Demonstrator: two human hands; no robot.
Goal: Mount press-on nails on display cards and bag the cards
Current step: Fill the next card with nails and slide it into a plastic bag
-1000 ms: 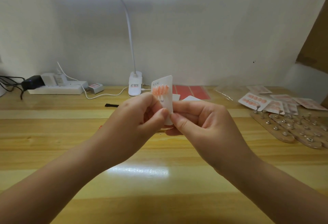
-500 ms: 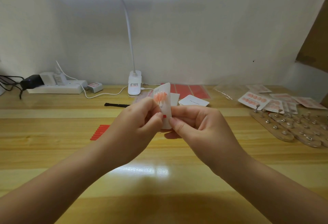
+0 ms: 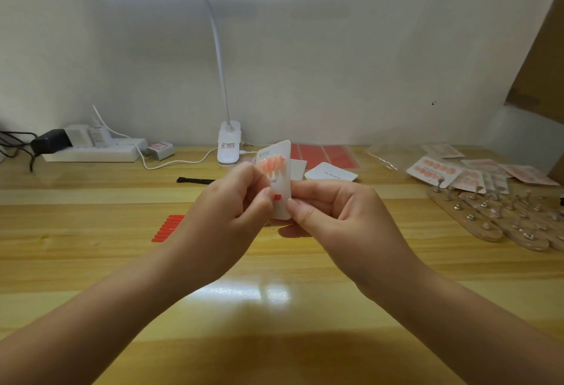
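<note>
Display card [image 3: 279,181], white and thin, stands nearly upright above the wooden table [image 3: 91,262], pinched at its lower part between both hands. Left hand [image 3: 227,220] grips the card's left edge with thumb and curled fingers; right hand [image 3: 332,216] pinches the lower right edge between thumb and forefinger. Above both grips, one row of pink press-on nails [image 3: 271,165] sits on the card face. Just between the two grips, a small red adhesive tab [image 3: 277,197] shows on the card.

Handling judgement: the card appears light and flexible, so it bends if squeezed across its width. Hold it by the edges only, below the mounted row. The nails look glossy, small and probably slippery; pressure on them may shift or detach them.

Beyond the grip, blank cards [image 3: 331,174] and red adhesive sheets [image 3: 323,155] lie flat. To the right of the grip lie finished bagged cards [image 3: 433,171] and wooden nail stands [image 3: 476,216]. To the left lies a strip of red tabs [image 3: 168,228].
</note>
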